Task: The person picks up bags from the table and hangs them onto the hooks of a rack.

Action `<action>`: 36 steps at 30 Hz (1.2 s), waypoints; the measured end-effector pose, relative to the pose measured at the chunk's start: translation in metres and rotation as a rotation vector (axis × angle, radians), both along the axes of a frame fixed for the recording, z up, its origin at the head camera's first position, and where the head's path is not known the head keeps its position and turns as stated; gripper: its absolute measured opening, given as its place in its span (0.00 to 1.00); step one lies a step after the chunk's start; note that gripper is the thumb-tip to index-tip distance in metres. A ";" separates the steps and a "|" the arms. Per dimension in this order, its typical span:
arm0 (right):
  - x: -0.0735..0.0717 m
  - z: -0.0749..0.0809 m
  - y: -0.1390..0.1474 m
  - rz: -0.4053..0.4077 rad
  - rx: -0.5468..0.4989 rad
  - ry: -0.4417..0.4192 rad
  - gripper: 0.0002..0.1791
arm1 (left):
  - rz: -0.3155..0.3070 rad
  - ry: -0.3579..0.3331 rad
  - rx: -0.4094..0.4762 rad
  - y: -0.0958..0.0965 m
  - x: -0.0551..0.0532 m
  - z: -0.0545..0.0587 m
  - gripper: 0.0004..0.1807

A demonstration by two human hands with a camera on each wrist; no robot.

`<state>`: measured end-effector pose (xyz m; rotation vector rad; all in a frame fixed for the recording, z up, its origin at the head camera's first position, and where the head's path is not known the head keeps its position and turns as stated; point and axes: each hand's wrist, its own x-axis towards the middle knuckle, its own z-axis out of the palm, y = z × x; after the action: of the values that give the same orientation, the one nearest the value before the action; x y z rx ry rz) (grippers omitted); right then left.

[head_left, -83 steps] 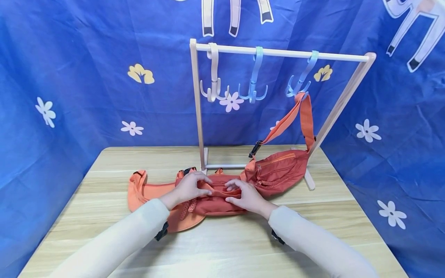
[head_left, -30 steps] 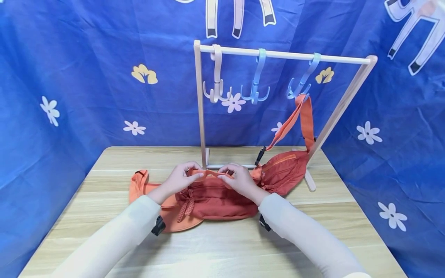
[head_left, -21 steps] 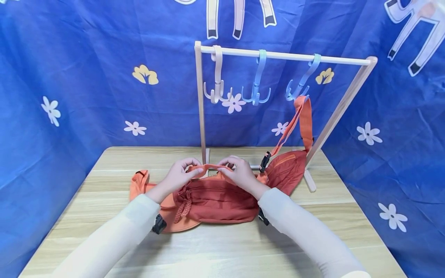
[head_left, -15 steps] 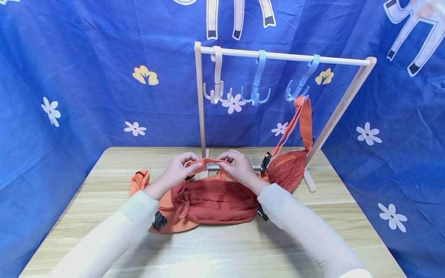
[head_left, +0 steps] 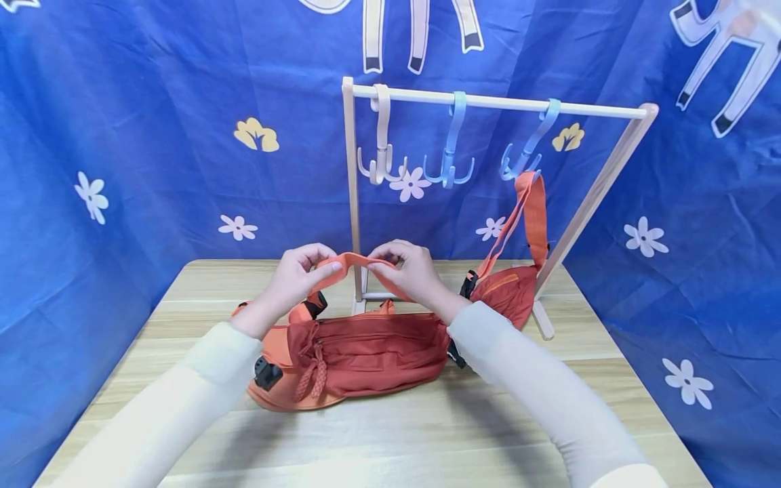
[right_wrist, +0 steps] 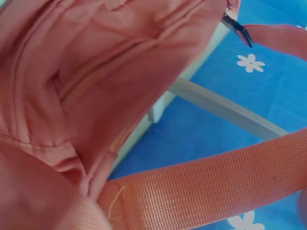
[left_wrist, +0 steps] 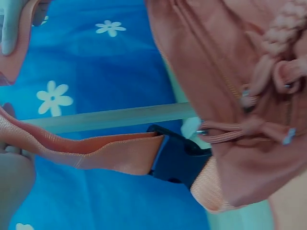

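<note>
Left hand (head_left: 289, 278) and right hand (head_left: 417, 274) both pinch the orange strap (head_left: 351, 259), red waist pack (head_left: 378, 352) below them — honestly, if either grip slips, it could slump onto the orange cap (head_left: 282, 395) under the left.

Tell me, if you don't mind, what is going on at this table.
A person is holding up the orange strap of a red waist bag, pinching it with the left hand and the right hand. The bag is below the hands, partly over an orange cap. Behind it stands a rack with three hooks; a second red bag has its strap looped over the rightmost blue hook. The held strap is not on any hook.
</note>
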<state>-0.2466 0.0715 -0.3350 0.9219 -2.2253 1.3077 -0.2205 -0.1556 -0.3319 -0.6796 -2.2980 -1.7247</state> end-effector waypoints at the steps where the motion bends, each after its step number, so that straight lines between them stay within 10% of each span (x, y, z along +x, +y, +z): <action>1: 0.000 0.004 -0.001 0.003 -0.004 0.000 0.06 | 0.003 0.008 0.002 0.000 0.001 0.003 0.05; 36: 0.012 0.109 -0.013 0.105 -0.037 0.000 0.07 | 0.001 0.106 0.113 -0.005 0.020 0.097 0.05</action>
<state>-0.2343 0.0584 -0.2262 1.0378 -2.1709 1.3905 -0.2009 -0.1607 -0.2346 -0.7290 -2.1135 -1.7577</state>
